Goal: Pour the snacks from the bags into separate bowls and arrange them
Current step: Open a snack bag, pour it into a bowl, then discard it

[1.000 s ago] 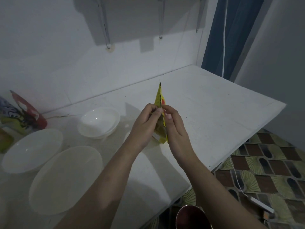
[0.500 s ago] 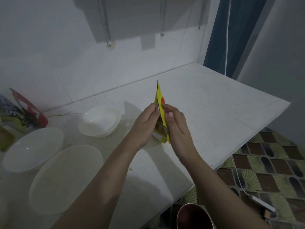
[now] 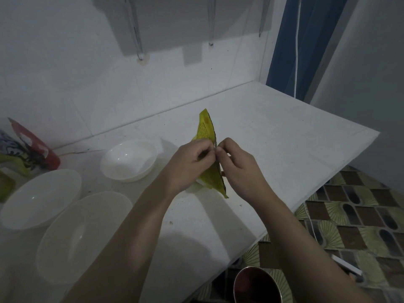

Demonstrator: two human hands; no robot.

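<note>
A yellow snack bag [image 3: 207,130] stands edge-on above the white counter [image 3: 273,136], held up between both hands. My left hand [image 3: 188,165] pinches its top edge from the left and my right hand [image 3: 238,167] pinches the same edge from the right, fingertips almost meeting. Three empty white bowls sit to the left: a small one [image 3: 129,160] beside the bag, a wide one [image 3: 41,197] further left, and a large one [image 3: 83,235] nearest me. Under the hands a fourth white bowl is mostly hidden.
More snack bags, red and green [image 3: 26,152], lean against the tiled wall at far left. The counter's front edge runs diagonally on the right, above a patterned floor [image 3: 360,215]. A metal cup [image 3: 255,287] stands on the floor below the edge.
The bag has turned slightly, showing more of its printed yellow face. My fingers have drawn together at its edge, knuckles now raised in a tighter pinch.
</note>
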